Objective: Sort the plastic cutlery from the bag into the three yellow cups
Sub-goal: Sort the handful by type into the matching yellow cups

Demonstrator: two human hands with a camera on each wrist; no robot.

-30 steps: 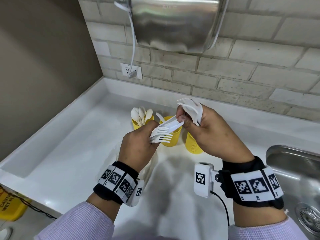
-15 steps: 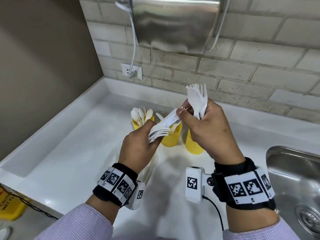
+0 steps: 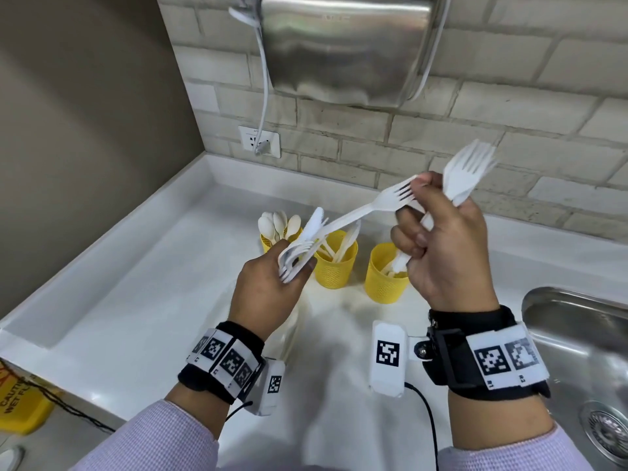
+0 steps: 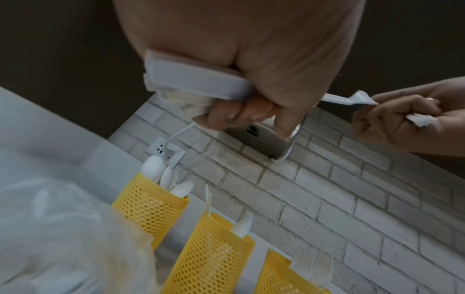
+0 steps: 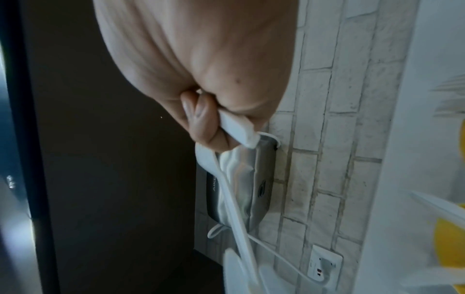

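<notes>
Three yellow mesh cups stand at the back of the white counter: the left cup point(image 3: 268, 241) holds spoons, the middle cup point(image 3: 334, 268) knives, the right cup point(image 3: 385, 277) forks. My left hand point(image 3: 295, 266) grips a bunch of white cutlery point(image 3: 300, 248), mostly forks and a knife, above the clear plastic bag point(image 4: 50, 228). My right hand point(image 3: 414, 205) holds a bundle of forks point(image 3: 470, 171) upright and pinches a single fork point(image 3: 370, 209) by its tines. That fork's handle still lies in the left hand's bunch.
A steel sink point(image 3: 577, 338) lies at the right. On the brick wall hang a hand dryer point(image 3: 339, 45) and a wall socket point(image 3: 260, 141) with its cable. A yellow wet-floor sign point(image 3: 20, 407) stands below the counter's left edge.
My right hand has swung up and to the right, drawing one fork out of the left hand's bunch. The fork bundle now points up and right. The left hand has stayed almost still.
</notes>
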